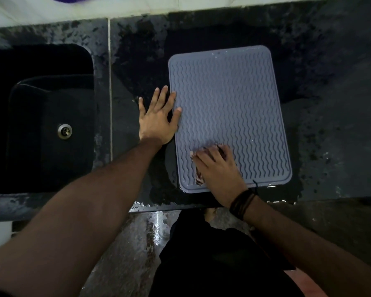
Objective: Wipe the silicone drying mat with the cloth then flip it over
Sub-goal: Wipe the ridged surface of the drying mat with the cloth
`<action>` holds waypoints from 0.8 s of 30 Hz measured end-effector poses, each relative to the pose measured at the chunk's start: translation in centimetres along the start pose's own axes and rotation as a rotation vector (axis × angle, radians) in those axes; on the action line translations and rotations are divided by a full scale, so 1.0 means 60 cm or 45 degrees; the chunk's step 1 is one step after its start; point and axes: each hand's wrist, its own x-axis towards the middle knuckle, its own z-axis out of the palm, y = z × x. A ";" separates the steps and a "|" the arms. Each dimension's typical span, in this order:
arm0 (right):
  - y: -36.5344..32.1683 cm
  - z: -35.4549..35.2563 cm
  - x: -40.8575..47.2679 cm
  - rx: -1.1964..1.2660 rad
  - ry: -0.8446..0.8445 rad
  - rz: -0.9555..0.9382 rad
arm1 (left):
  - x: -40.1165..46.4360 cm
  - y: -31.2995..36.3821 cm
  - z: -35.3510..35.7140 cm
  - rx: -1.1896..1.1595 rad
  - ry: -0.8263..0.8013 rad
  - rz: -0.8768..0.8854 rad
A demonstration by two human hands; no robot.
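Observation:
A grey silicone drying mat (231, 103) with wavy ridges lies flat on the dark wet counter, ridged side up. My right hand (220, 168) presses a small pinkish cloth (199, 179) onto the mat's near left corner; most of the cloth is hidden under the palm and fingers. My left hand (157, 116) lies flat on the counter with fingers spread, its thumb and fingertips resting on the mat's left edge.
A black sink (30, 103) with a metal drain (64, 131) sits to the left of a pale seam. The counter's front edge (180, 205) runs just below the mat, with wet floor below. White wall tiles line the back.

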 end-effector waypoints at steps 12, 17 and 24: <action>0.076 -0.133 0.263 0.077 0.177 0.225 | 0.000 0.000 0.000 0.010 0.049 0.012; 0.071 -0.082 0.261 0.027 0.133 0.161 | 0.000 -0.001 0.002 0.037 0.068 0.027; 0.067 -0.059 0.161 0.062 0.026 0.119 | -0.001 0.001 -0.002 0.010 0.035 0.007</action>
